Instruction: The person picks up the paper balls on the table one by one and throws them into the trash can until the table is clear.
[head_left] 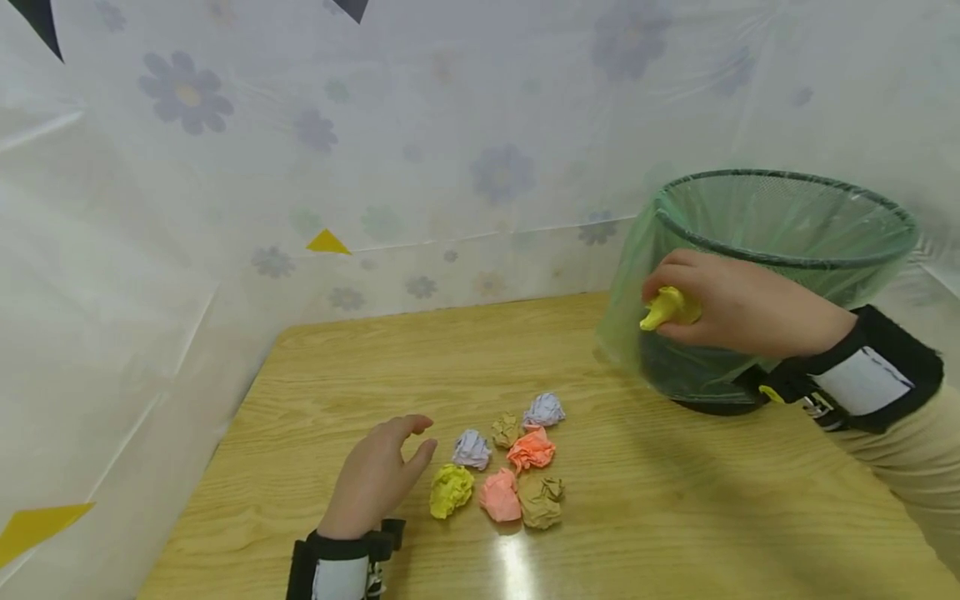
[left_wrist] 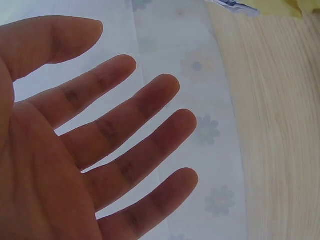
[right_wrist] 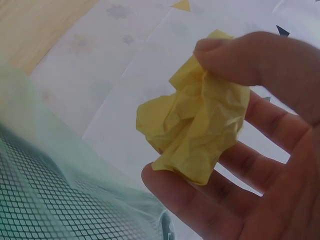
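My right hand (head_left: 738, 304) grips a crumpled yellow paper ball (right_wrist: 200, 120) between thumb and fingers, in front of the near left rim of a mesh bin (head_left: 705, 392) lined with a green bag (head_left: 626, 292). My left hand (head_left: 378, 475), fingers spread in the left wrist view, holds nothing beside a loose group of paper balls. Nearest it are a yellow paper ball (head_left: 452, 491) and a white one (head_left: 472, 449). Beyond lie a pink ball (head_left: 500, 496), two tan balls (head_left: 541, 501), an orange ball (head_left: 532, 449) and another white ball (head_left: 543, 410).
The wooden table (head_left: 360, 367) runs back to a hanging flower-print sheet (head_left: 450, 125), which also covers the left side. The bin stands at the table's back right, its dark rim (head_left: 787, 262) well above the tabletop.
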